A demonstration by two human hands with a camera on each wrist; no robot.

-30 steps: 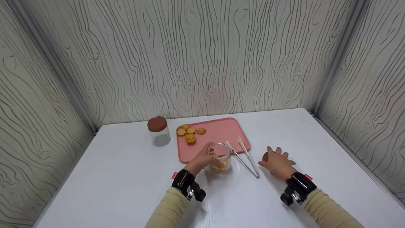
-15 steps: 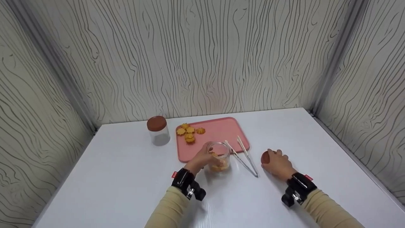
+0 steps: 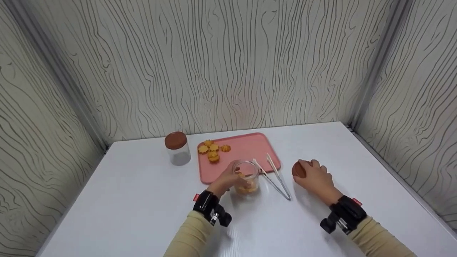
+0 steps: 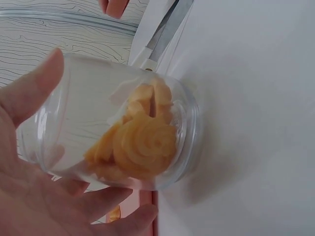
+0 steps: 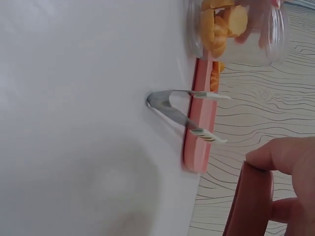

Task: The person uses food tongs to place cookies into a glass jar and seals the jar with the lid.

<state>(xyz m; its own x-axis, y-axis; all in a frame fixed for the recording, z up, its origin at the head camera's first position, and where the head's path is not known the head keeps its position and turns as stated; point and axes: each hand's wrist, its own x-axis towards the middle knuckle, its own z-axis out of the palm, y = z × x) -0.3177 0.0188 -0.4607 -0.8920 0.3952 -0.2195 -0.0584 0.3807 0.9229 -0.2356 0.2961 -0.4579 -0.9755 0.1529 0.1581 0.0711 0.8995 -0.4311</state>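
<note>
My left hand (image 3: 228,179) grips a clear open-topped jar (image 4: 98,113) from its left side, thumb and fingers around the wall. Several yellow-orange cookies (image 4: 145,142) lie at the bottom of that jar. To the right, my right hand (image 3: 317,180) holds a brown round lid (image 3: 299,170) by its edge, thumb on one side and fingers on the other. In the right wrist view the lid (image 5: 251,201) is tilted and raised over the table. Between the hands lie tongs (image 3: 278,180) with white tips, their arms spread and resting over the tray's front edge.
A pink tray (image 3: 246,146) sits behind the jar, with several flower-shaped cookies (image 3: 213,147) on its left part. A second clear jar (image 3: 179,157) with a brown lid (image 3: 175,140) stands left of the tray. Patterned panels (image 3: 228,71) enclose the white table (image 3: 135,200).
My right hand has closed its spread fingers on the brown lid and lifted it slightly off the table. The left hand and its jar have stayed in place.
</note>
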